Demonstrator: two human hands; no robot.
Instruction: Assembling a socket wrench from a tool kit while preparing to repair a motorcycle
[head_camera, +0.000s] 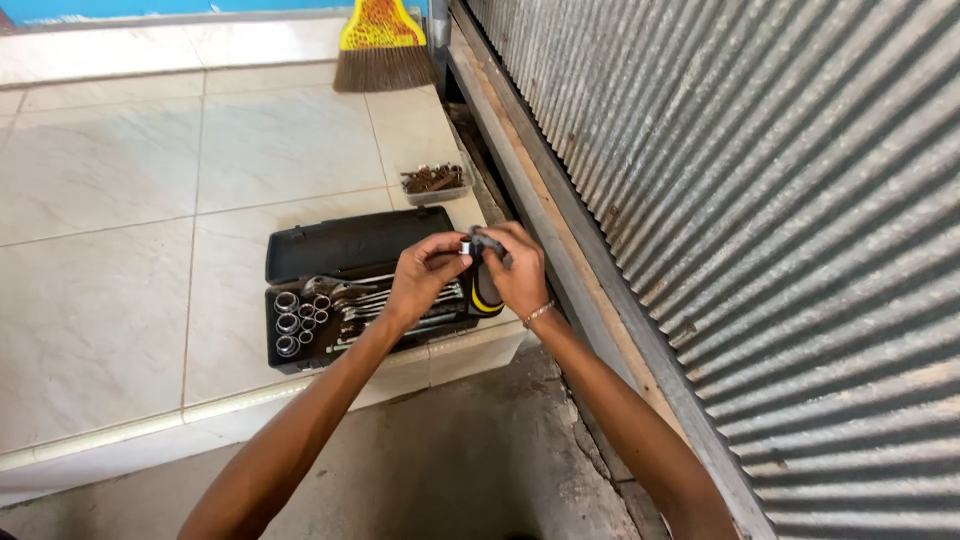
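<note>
Head camera looks down on two bare arms that meet above an open black tool case (345, 245) lying on a pale tiled floor (110, 190). Right hand (520, 270) is closed around a ratchet handle (484, 290) with a black and yellow grip; the grip hangs down below the palm, and the fingers are wrapped over the upper part, so the head of the tool is mostly hidden. Left hand (422, 275) comes from the other side, with thumb and forefinger pinched together on a small silver socket (465, 246). This socket sits right at the top of the handle, between the fingertips of both hands, and it seems to touch the tool head, though the view is too small to be sure.

Both hands are over the right end of the case. Inside the case, at its left end, stand shiny sockets (296, 320) in rows, and wrenches (385, 300) lie in the middle, partly under the left hand. Beyond the case, near its far right corner, stands a small clear tray of rusty screws (434, 180). Further beyond, a yellow broom (382, 45) leans. To the right of the case runs a corrugated metal wall (780, 220).
</note>
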